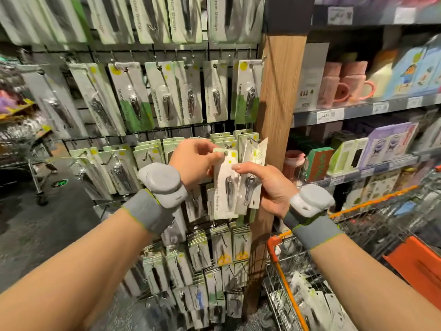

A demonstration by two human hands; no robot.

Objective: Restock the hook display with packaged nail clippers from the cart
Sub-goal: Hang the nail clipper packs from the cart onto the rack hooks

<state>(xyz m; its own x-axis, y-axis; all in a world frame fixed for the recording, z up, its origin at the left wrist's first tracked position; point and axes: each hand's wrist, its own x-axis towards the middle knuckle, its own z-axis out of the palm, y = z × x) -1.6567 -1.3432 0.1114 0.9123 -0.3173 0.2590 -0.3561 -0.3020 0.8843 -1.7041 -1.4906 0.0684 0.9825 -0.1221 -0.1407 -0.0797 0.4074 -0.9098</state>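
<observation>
While the left hand (193,161) pinches the top edge of a packaged nail clipper (225,185) near its hang hole, the right hand (269,187) grips a small fan of further clipper packs (250,187) just beside it, thumb pressed across their fronts. Both sit at the centre of the frame, in front of the hook display (167,96), whose rows of hanging cards fill the upper left and run down to the lower middle. A wooden post (279,91) rises just right of the display. In the lower right, the orange-handled wire cart (281,278) holds more packs.
</observation>
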